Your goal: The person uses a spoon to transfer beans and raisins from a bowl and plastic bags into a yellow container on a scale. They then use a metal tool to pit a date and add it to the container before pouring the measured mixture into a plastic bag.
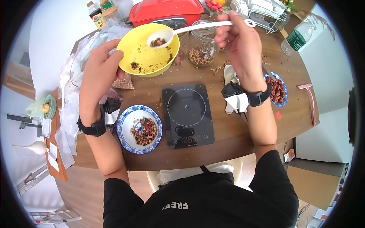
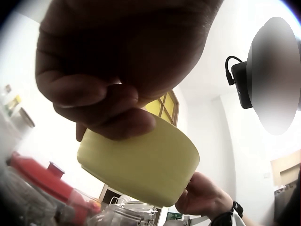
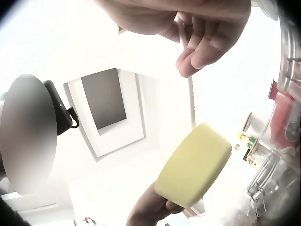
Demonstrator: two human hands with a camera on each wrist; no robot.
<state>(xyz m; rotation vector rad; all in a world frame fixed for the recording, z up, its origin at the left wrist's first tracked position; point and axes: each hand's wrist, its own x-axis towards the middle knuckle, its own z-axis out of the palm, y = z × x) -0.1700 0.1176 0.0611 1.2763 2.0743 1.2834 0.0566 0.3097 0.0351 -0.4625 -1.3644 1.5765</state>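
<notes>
In the head view my left hand (image 1: 99, 66) grips the rim of a yellow bowl (image 1: 152, 62), tilted, with dark bits and crumbs inside. My right hand (image 1: 243, 45) pinches the handle of a white spoon (image 1: 165, 38), whose bowl holds some beans over the yellow bowl. In the left wrist view, the fingers of my left hand (image 2: 108, 89) lie curled at the edge of the yellow bowl (image 2: 146, 160). The right wrist view has my right hand (image 3: 207, 37) on the spoon handle (image 3: 191, 101), above the yellow bowl (image 3: 195, 165).
A blue-and-white bowl (image 1: 121, 125) with mixed beans stands left of a black induction cooker (image 1: 187, 114). Behind are a glass jar (image 1: 201, 49) of beans and a red cooker (image 1: 163, 11). A dish (image 1: 285, 93) of dried red fruit, a pink peeler (image 1: 311, 102) and plastic bags lie around.
</notes>
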